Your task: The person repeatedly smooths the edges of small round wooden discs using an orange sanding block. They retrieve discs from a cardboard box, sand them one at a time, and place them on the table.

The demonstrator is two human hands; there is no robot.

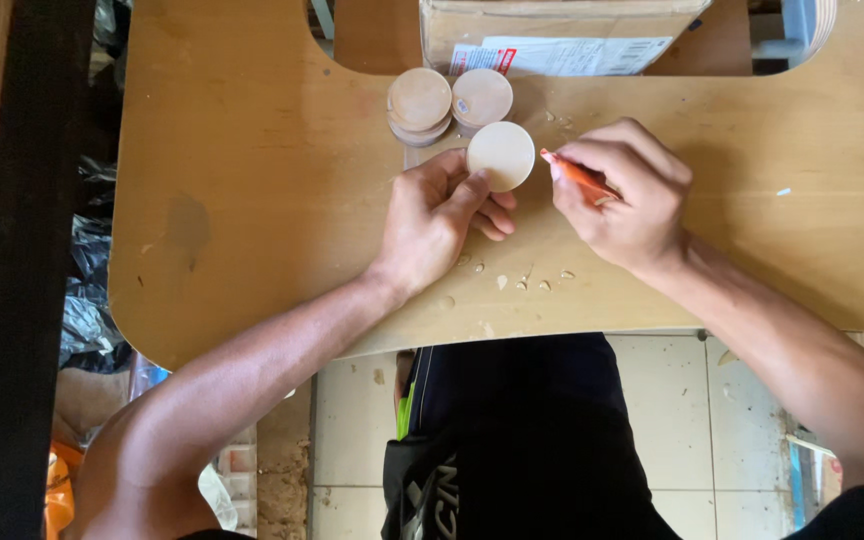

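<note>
**On the wooden board: both hands busy at one disc**

Over the wooden board we are working with both hands. Our left hand is curling around a pale round disc, thumb and fingertips pinching its lower-left edge, other fingers folded under; the hand is mostly closed, gripping the disc. We are holding the disc just above or on the board, its flat face turned up to the camera; we cannot tell if it is touching the surface.

Our right hand is closing tight around a thin orange tool, fingers wrapped, tip pointing left and sitting just beside the disc's right edge. Contact between tip and disc is too small to tell.

Just behind the disc two short stacks of similar discs are sitting side by side, touching each other. Beyond them a cardboard box with a white label is resting at the far edge. Small pale chips are lying on the board near our wrists.
</note>
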